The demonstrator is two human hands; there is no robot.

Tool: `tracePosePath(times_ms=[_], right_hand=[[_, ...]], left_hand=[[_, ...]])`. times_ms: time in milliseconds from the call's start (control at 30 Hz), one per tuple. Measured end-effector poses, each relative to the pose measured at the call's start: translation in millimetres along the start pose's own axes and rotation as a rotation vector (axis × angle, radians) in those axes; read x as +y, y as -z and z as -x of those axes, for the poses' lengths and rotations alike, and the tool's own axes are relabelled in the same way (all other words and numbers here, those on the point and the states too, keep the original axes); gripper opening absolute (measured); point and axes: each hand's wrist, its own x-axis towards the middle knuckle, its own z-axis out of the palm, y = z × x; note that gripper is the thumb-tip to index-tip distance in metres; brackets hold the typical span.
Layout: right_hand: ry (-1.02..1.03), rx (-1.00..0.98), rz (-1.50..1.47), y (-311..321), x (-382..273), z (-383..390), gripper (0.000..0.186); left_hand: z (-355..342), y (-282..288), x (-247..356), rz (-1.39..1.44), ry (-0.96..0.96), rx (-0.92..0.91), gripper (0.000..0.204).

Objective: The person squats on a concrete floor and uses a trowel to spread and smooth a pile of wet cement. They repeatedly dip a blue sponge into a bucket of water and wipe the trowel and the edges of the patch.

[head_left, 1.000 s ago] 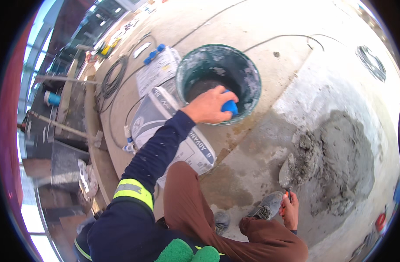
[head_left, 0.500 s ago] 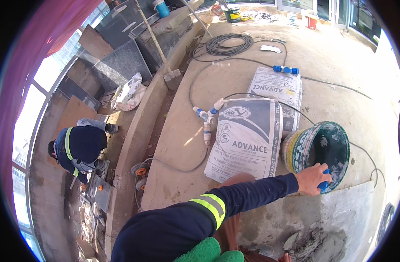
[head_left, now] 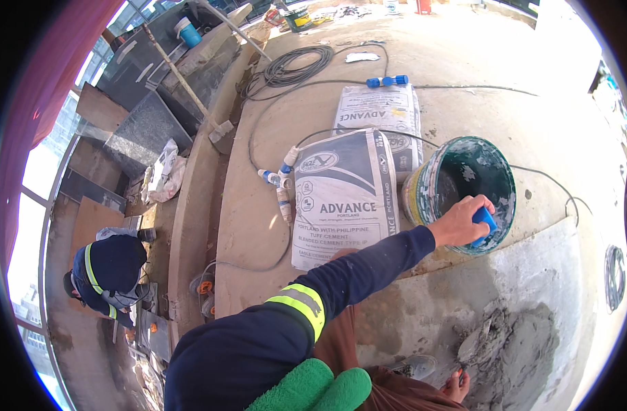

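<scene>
My left hand [head_left: 461,220] is closed on a small blue object [head_left: 484,222] over the near rim of the bucket [head_left: 423,188]; the fingers hide part of it, so its kind is unclear. The bucket is green inside, smeared with cement, and has a yellowish patch outside. At the bottom of the view, my right hand [head_left: 456,388] grips the handle of a trowel [head_left: 476,344], whose blade is coated in wet grey mortar. The blade rests at the edge of a mortar heap [head_left: 526,356] on a grey slab [head_left: 560,274].
Two cement bags [head_left: 341,198] [head_left: 375,109] lie left of the bucket. Cables with blue-and-white connectors [head_left: 283,179] and a coiled cable [head_left: 300,67] cross the floor. Beyond a low concrete kerb [head_left: 197,185], a co-worker [head_left: 111,267] bends near stone slabs; a shovel [head_left: 221,130] leans there.
The view has shifted, so the surroundings sit further left. My left hand stays at the bucket with the blue object, now tilted differently. More of my right hand and the mortar shows.
</scene>
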Motion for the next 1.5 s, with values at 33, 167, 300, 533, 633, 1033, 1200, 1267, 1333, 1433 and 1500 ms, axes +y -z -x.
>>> tracePosePath(times_ms=[33, 167, 300, 533, 633, 1033, 1200, 1267, 1333, 1433, 1500], right_hand=[[-0.001, -0.006, -0.016, -3, -8, 10, 0.036], [0.050, 0.003, 0.054, -33, -52, 57, 0.035], [0.089, 0.018, 0.055, -30, -85, 63, 0.034], [0.063, 0.125, 0.243, -31, -117, 61, 0.042], [0.466, 0.346, 0.509, -25, -86, 58, 0.043], [0.191, 0.412, 0.759, -35, -59, 39, 0.050], [0.249, 0.459, 0.754, -29, -56, 60, 0.050], [0.238, 0.508, 0.713, -38, -59, 94, 0.049], [0.161, 0.512, 0.750, -40, -47, 102, 0.047], [0.093, 0.531, 0.831, -35, -16, 76, 0.045], [0.110, 0.505, 0.869, -28, -31, 44, 0.045]], left_hand=[[-4, 1, 12, 0.163, 0.111, -0.058, 0.043], [-14, -19, 41, 0.668, 0.374, -0.218, 0.040], [-30, -96, 90, 0.718, 0.389, -0.423, 0.064], [0, -232, 73, 0.511, 0.434, -0.772, 0.044], [15, -305, 61, 0.330, 0.335, -0.954, 0.041], [48, -385, 32, -0.087, -0.250, -1.178, 0.038], [20, -334, 72, -0.007, -0.116, -1.049, 0.058], [3, -273, 86, -0.003, -0.053, -0.920, 0.061], [-11, -220, 95, -0.036, -0.083, -0.767, 0.061], [-25, -154, 85, -0.149, -0.152, -0.547, 0.058], [-40, -109, 62, -0.356, -0.297, -0.381, 0.057]])
